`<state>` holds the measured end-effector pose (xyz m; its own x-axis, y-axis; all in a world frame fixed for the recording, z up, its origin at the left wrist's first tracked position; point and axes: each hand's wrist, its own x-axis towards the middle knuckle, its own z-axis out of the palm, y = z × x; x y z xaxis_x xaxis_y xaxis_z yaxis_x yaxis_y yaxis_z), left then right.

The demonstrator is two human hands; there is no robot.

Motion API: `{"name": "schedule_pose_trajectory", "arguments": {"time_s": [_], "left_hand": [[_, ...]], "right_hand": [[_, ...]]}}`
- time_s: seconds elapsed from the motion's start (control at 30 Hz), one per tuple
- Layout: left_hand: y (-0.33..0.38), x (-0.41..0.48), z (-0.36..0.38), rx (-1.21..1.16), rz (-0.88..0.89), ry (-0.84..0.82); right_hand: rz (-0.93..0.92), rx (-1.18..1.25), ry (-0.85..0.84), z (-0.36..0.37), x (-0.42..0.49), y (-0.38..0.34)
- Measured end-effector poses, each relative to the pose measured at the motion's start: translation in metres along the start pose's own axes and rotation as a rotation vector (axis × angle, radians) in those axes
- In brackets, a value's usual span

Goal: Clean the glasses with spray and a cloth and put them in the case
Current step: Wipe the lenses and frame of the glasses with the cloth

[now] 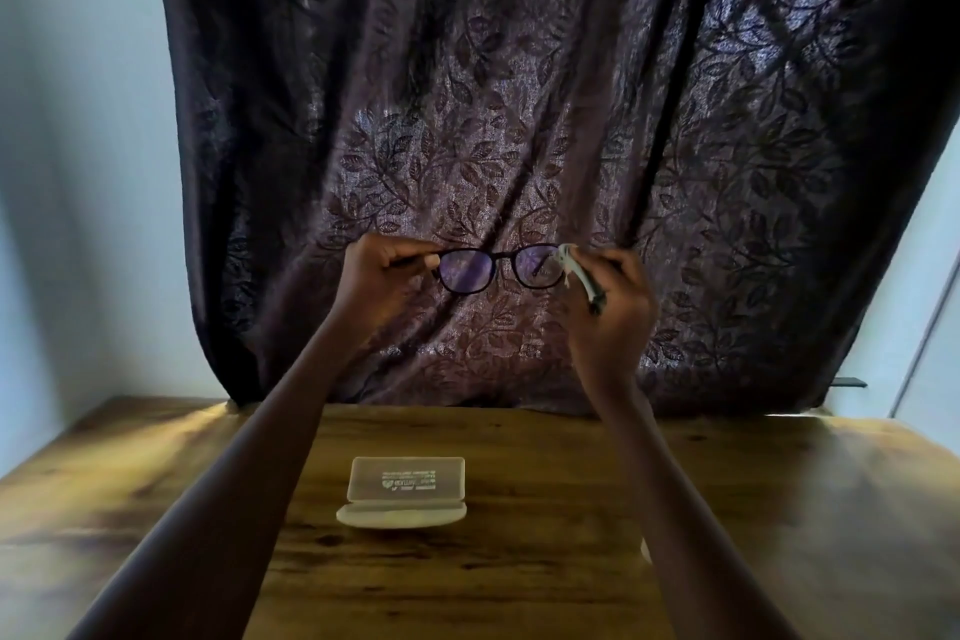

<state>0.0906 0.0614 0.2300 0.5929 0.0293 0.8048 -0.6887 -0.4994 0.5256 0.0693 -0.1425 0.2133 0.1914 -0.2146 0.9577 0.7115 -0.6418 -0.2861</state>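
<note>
Dark-framed glasses (496, 266) are held up at arm's length in front of the curtain, lenses facing me. My left hand (382, 276) grips the left temple end of the frame. My right hand (615, 307) pinches the right end of the frame together with a pale cloth (570, 266) bunched against the right lens. An open whitish glasses case (406, 491) lies on the wooden table below, its lid standing up with printed text inside. A small pale object (645, 550) peeks out beside my right forearm; I cannot tell what it is.
A dark leaf-patterned curtain (519, 120) hangs behind the wooden table (519, 587). Pale walls flank it on both sides. A narrow dark ledge (852, 383) sticks out at the right, below the curtain's edge.
</note>
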Motion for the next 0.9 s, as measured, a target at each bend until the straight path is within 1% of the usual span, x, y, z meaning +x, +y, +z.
{"name": "schedule_pose_trajectory", "arguments": {"time_s": [0.07,0.17,0.27,0.37,0.43,0.57,0.67,0.9], "left_hand": [[-0.001,0.002,0.002,0.008,0.005,0.000],[0.002,0.003,0.006,0.003,0.019,-0.007],[0.003,0.003,0.008,-0.042,-0.007,-0.027],[0.000,0.002,0.006,-0.039,-0.020,-0.026],[-0.001,0.001,0.006,-0.067,-0.039,-0.024],[0.000,-0.001,0.006,-0.055,-0.025,-0.019],[0.003,-0.001,0.009,-0.066,-0.022,-0.036],[0.004,-0.001,0.009,-0.104,-0.070,-0.037]], "right_hand": [[-0.010,-0.030,-0.027,0.003,0.002,0.000],[-0.036,-0.030,-0.112,0.010,0.000,-0.002],[-0.083,-0.023,-0.178,0.014,-0.007,-0.003],[-0.118,-0.057,-0.246,0.010,-0.020,0.001],[-0.103,-0.064,-0.241,0.005,-0.024,0.005],[-0.057,-0.062,-0.140,0.000,-0.012,0.008],[-0.050,-0.062,-0.114,0.007,0.000,0.004],[-0.115,-0.053,-0.260,0.008,-0.029,0.002]]}}
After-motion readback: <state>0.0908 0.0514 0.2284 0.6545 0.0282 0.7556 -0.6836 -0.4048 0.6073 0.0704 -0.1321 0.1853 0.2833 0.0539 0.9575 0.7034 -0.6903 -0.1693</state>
